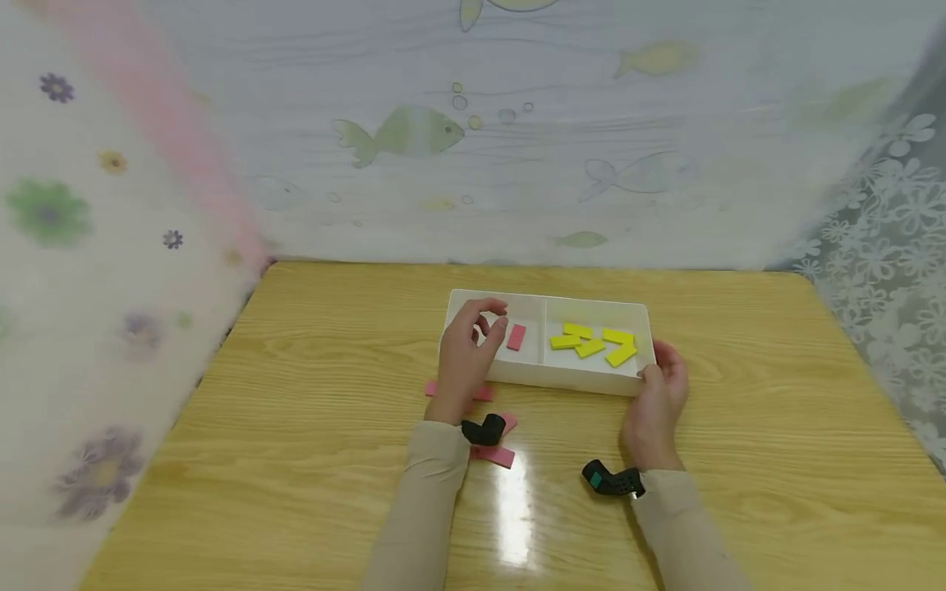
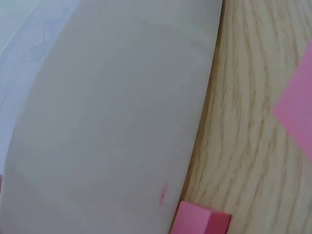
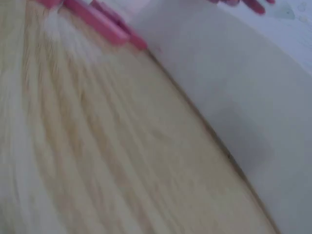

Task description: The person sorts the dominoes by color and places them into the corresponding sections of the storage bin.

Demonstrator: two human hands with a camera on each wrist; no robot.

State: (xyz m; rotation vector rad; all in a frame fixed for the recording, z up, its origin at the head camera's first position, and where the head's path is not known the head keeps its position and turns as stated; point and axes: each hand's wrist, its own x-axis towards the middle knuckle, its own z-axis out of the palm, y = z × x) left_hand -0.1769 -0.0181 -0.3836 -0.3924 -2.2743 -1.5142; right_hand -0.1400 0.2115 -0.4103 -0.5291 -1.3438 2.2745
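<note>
I'm seeing long, lightly creased beige sleeves (image 1: pixel 421 509) and bent black wrist cameras (image 1: pixel 484 430), the right one showing a teal square (image 1: pixel 596 479).

Soft, even light bathes a wooden table (image 1: pixel 332 394), broken by a hard white glare (image 1: pixel 512 509) on the near side of the left hand (image 1: pixel 469 349) and right hand (image 1: pixel 656 398). Beyond both hands, a fish-print backdrop (image 1: pixel 414 131) appears pale and hazy. Below the left hand, the wrist view is dim and grayish, a white box (image 2: pixel 117 117) bowing at its edges; near the right, blur smears pink pieces (image 3: pixel 97 22) and wood grain.
</note>
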